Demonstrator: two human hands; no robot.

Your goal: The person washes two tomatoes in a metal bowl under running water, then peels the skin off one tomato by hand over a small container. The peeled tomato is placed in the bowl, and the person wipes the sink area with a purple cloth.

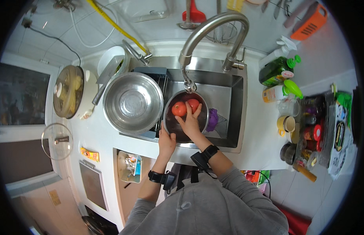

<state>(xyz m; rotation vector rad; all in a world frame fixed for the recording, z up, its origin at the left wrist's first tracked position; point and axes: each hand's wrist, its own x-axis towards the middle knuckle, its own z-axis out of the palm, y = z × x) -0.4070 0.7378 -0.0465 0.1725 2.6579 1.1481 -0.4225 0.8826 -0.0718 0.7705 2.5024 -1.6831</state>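
Observation:
A round metal pot or bowl (206,123) with a dark inside sits in the sink (224,85) beneath the faucet head. Two red tomatoes are in it, one at left (178,109) and one at right (193,103). My left hand (167,142) grips the near-left rim, thumb on the rim. Over the bowl, my right hand (190,122) has its fingers on both sides of the right tomato; the index finger lies between the two tomatoes. Whether water runs from the faucet (190,87) cannot be made out.
Left of the bowl, a wide stainless steel basin (133,102) rests over a rack. Beyond it a cleaver (110,72) lies across a white bowl (111,55). Something purple (212,119) is in the sink. Bottles, such as green dish soap (274,72), and mugs (285,124) line the right counter.

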